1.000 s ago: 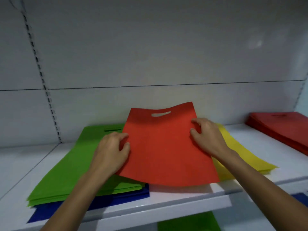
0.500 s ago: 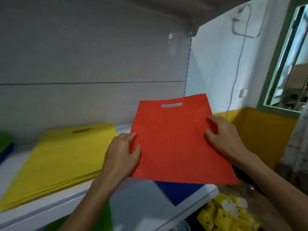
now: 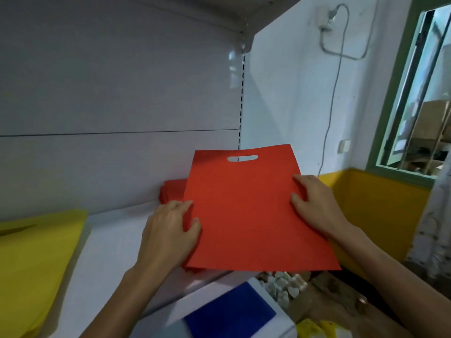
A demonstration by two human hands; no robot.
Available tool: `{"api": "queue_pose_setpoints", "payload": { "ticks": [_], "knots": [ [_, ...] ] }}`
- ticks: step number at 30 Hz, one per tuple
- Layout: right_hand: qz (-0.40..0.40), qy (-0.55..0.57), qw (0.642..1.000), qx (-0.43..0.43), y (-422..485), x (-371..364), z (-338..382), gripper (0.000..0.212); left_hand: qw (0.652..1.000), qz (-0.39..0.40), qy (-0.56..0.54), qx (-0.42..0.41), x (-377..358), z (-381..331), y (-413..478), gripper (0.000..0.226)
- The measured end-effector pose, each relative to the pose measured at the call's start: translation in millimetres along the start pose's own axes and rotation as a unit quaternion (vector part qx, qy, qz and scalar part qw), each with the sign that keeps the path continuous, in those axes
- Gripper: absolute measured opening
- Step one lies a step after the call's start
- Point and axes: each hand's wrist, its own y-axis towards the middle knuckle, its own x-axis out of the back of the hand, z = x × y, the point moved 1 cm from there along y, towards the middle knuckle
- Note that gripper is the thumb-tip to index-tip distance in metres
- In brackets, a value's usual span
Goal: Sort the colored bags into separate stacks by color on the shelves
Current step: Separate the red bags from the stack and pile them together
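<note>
Pinching the red bag's [image 3: 249,211] sides, left hand [image 3: 168,235] and right hand [image 3: 314,206] hold it over the red stack [image 3: 173,191] mid-frame; yellow stack [image 3: 36,259], lower left, looks sorted; placement remains.

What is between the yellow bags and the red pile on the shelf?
Bare white shelf lies between the yellow bags and red pile in the head view; the left arm crosses above it.
</note>
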Motion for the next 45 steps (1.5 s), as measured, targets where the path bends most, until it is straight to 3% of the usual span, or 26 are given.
{"api": "queue_pose_setpoints", "payload": {
  "ticks": [5,10,15,18,25,28,30,32,36,41,45],
  "knots": [
    [0.029,0.033,0.997,0.061,65,-36,-3,0.049,0.998,-0.018,0.04,0.044,-15,7,33,0.045],
    [0.072,0.045,0.993,0.087,104,-73,-10,0.048,0.99,-0.004,0.122,0.067,-33,15,36,0.046],
    [0.201,0.016,0.973,0.114,122,-120,-30,0.038,0.976,0.06,0.164,0.133,-63,6,34,0.058],
    [0.283,-0.03,0.956,0.077,117,-146,-48,0.043,0.972,0.046,0.116,0.2,-79,7,30,0.041],
    [0.262,0.0,0.963,0.066,119,-160,-63,0.043,0.968,-0.047,0.008,0.248,-85,12,23,0.028],
    [0.266,0.082,0.958,0.073,121,-147,-64,0.043,0.97,-0.082,0.015,0.228,-70,12,10,0.021],
    [0.209,0.103,0.968,0.097,121,-129,-55,0.045,0.968,-0.12,0.053,0.213,-52,11,-6,0.03],
    [0.16,0.107,0.971,0.143,114,-113,-29,0.047,0.966,-0.131,0.079,0.209,-33,14,-26,0.039],
    [0.142,0.157,0.949,0.235,71,-103,58,0.047,0.964,-0.118,0.101,0.214,15,42,-71,0.042],
    [0.178,0.239,0.913,0.277,-21,-123,190,0.048,0.967,-0.1,0.144,0.184,109,83,-154,0.046],
    [0.22,0.259,0.886,0.316,-87,-141,281,0.049,0.959,-0.096,0.162,0.211,177,124,-218,0.047]
  ]
}}
